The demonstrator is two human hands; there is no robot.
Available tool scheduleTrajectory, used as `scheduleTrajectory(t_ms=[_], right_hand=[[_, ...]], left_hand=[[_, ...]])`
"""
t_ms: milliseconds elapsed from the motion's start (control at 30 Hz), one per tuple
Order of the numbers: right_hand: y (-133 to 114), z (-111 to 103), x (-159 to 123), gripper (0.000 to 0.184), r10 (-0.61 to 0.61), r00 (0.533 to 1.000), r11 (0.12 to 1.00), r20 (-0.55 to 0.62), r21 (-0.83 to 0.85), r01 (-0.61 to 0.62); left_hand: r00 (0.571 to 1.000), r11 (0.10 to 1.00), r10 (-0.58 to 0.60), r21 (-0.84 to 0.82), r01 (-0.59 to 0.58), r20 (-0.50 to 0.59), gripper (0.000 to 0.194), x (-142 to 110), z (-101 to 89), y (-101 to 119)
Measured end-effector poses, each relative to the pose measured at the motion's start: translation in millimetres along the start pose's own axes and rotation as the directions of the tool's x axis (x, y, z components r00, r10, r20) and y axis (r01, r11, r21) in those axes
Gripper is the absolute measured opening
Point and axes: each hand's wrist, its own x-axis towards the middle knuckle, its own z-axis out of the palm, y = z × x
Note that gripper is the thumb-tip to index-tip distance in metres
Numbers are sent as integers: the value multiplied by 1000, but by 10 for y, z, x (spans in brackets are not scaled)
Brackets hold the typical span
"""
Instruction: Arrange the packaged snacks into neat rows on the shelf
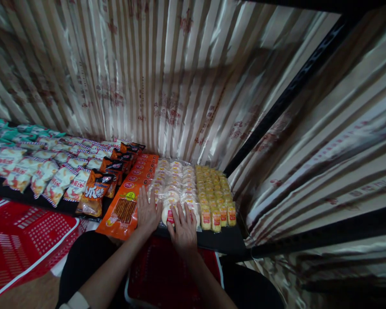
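Note:
My left hand point(148, 212) lies over the right edge of an orange snack packet point(125, 206) with brown sticks printed on it, fingers stretched forward. My right hand point(184, 225) rests flat, fingers spread, on the front of the rows of round white wrapped cakes point(174, 182). Both hands touch the packages without gripping any. Right of the cakes stand rows of small yellow wrapped pastries point(214, 189). Left of the orange packet sit several orange-and-black snack bags point(94, 191); the nearest stands at the shelf's front edge.
A dark shelf point(212, 241) carries the goods, with white snack bags point(56, 178) and green bags point(6, 131) farther left. Below are a red basket point(28, 249) at left and another red basket point(170, 274) between my knees. A striped curtain point(180, 77) and black posts point(273, 116) close off the back and right.

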Motion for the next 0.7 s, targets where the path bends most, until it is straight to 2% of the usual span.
scheduleTrajectory(t_ms=[167, 433, 700], right_hand=[[42, 42, -10, 46, -50, 999, 998, -1, -40, 50], [43, 19, -8, 48, -51, 999, 998, 2, -35, 51], [161, -27, 213, 49, -36, 999, 997, 7, -71, 36]], left_hand=[[996, 999, 33, 4, -34, 84, 53, 142, 126, 79], [997, 998, 29, 45, -32, 75, 50, 105, 116, 112], [998, 998, 42, 42, -43, 39, 51, 104, 120, 121]])
